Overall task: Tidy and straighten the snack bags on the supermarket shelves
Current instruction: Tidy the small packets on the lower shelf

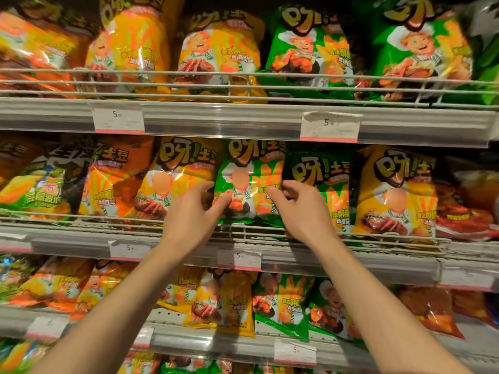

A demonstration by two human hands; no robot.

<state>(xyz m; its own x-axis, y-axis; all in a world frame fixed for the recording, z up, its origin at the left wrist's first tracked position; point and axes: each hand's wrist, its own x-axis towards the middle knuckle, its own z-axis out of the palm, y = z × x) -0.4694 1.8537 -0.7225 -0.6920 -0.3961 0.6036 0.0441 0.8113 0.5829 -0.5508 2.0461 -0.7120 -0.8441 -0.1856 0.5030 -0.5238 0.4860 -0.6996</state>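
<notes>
Item: green potato-snack bag (249, 182), middle shelf (270, 234), standing at its front edge behind the white wire rail (81, 218). A yellow bag (172, 182) of the same brand touches it on one side, a darker green bag (321, 184) on the other.

Hands: left hand (193, 211) holds the bag's lower left edge, fingers curled onto its face, thumb up along the side. Right hand (299, 203) pinches its right edge, fingertips (272, 191) bent onto the foil where the darker green bag overlaps.

Step in hand, as judged: squaring this bag upright and face-forward. Best done by gripping the side seams, not the puffed middle; lift slightly to free the base from the rail, turn the front flush with the neighbours, then seat the bottom seam behind the wire. Slide the overlapping edge free instead of tugging it.

Materials: glossy foil-plastic film, crinkled, catching glare; pillow-shaped, air-filled, likely slippery and easily crushed. Shelf lip of clear plastic strip carrying paper price tags (239, 260).
</notes>
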